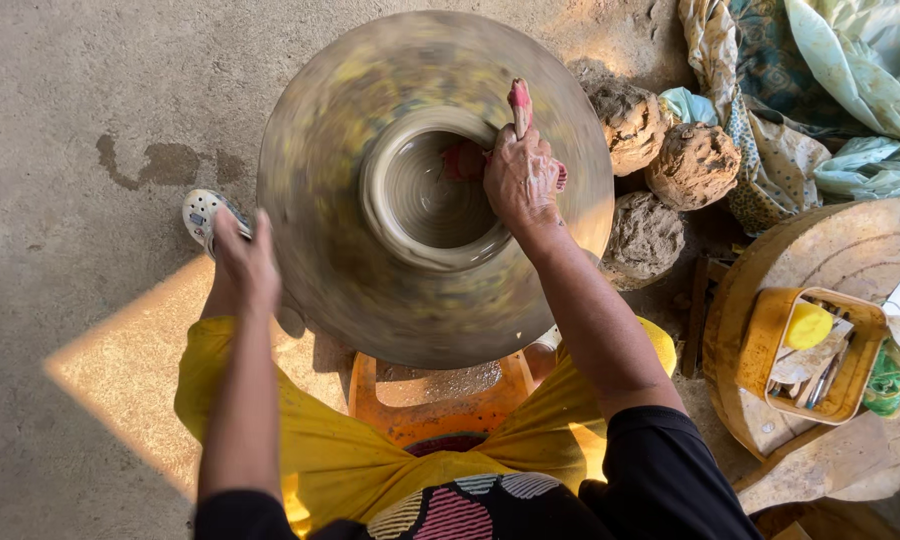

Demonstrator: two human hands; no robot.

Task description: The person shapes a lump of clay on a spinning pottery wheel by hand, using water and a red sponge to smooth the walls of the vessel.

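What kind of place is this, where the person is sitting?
Most likely a small, informal pottery workshop at floor level. A wide potter's wheel spins, blurred, with a wet clay pot on it. The right hand works its rim, and raw clay lumps lie on the concrete floor.

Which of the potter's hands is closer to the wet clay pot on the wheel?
Right. The right hand rests on the clay pot rim; the left hand sits off at the spinning wheel edge.
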